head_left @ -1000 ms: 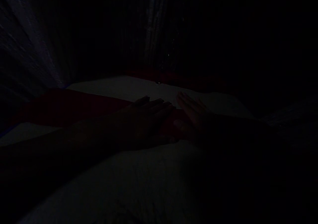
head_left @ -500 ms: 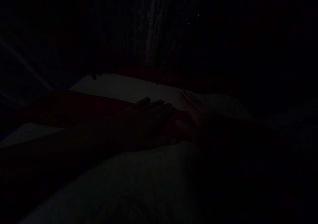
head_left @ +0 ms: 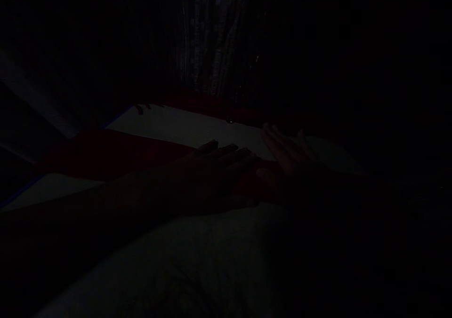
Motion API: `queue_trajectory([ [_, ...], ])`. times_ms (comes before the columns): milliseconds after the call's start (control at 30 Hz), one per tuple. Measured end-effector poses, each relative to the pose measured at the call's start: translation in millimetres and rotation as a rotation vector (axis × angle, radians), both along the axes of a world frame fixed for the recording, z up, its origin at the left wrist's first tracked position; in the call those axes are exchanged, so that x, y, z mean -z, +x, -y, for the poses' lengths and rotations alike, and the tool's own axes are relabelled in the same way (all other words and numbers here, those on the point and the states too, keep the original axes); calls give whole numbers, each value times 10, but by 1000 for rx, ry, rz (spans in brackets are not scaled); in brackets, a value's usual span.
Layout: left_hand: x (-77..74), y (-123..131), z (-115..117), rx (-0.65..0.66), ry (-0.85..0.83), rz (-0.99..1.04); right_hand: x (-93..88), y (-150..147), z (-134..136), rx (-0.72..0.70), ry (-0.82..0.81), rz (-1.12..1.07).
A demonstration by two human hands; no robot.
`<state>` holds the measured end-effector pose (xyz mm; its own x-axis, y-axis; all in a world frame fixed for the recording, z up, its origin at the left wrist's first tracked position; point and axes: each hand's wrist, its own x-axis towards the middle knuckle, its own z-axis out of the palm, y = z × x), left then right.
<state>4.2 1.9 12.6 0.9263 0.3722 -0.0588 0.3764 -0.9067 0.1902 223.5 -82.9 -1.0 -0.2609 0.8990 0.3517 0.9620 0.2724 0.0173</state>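
Note:
The picture is very dark. A strip of red cloth (head_left: 134, 155) runs across a pale surface (head_left: 176, 123). My left hand (head_left: 215, 177) lies flat on the red strip, its fingers stretched out to the right. Opposite it, my right hand (head_left: 287, 153) has its fingers extended and somewhat apart, pointing away over the far edge of the strip. Its thumb reaches toward my left fingertips without visibly touching them. Both hands seem to hold nothing. My right wrist and forearm are lost in the dark.
Another dark red cloth (head_left: 205, 102) lies along the far edge of the pale surface, with a small shiny spot (head_left: 230, 120) beside it. A thin blue edge (head_left: 118, 116) borders the left side. Patterned, hanging fabric (head_left: 212, 35) shows faintly behind.
The whole view has shifted slightly. My right fingers, the outer one most plainly, are spread a little farther apart. My left hand still lies flat on the red cloth.

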Motion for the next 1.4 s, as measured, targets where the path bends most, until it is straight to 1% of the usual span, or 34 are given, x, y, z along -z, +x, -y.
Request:
queue_trajectory([
  [133, 26, -13, -10, 2, 13, 31, 60, 14, -3, 6, -117, -31],
  [167, 29, -18, -12, 3, 13, 36, 76, 12, 0, 11, -124, -39],
  [233, 29, -26, -11, 8, 8, 36, 94, 2, 12, 14, -108, -36],
  [367, 15, -29, -5, 4, 1, 36, 83, -24, 37, -23, -133, -28],
  [467, 4, -22, -2, -1, -14, 29, 64, -19, 39, 7, -70, -22],
  [600, -13, -5, 0, -10, -20, 13, 41, 11, 23, -8, -154, 6],
  [733, -29, 6, 4, -9, -13, 7, 26, 26, 17, 4, -82, -6],
  [767, -29, 5, 5, -12, -6, -2, 29, 28, 18, 2, -88, -10],
  [833, -20, -2, 9, -15, 13, -13, 43, 32, 21, -9, -131, -22],
  [900, 3, -13, 16, -8, 47, 14, 60, 37, 19, -9, -125, -41],
  [1000, 52, -29, 34, 59, 193, 135, 86, 42, 12, -13, -71, -40],
  [1067, 82, -39, 45, 99, 273, 188, 106, 47, 7, -34, -90, -28],
  [1100, 93, -43, 48, 98, 274, 189, 117, 52, 4, -39, -99, -29],
  [1233, 104, -52, 45, 49, 162, 133, 156, 84, -17, -40, -68, -29],
  [1333, 96, -44, 40, 34, 149, 125, 147, 83, -18, -53, -99, -25],
  [1400, 87, -35, 42, 27, 142, 123, 113, 62, -6, -38, -88, -43],
])
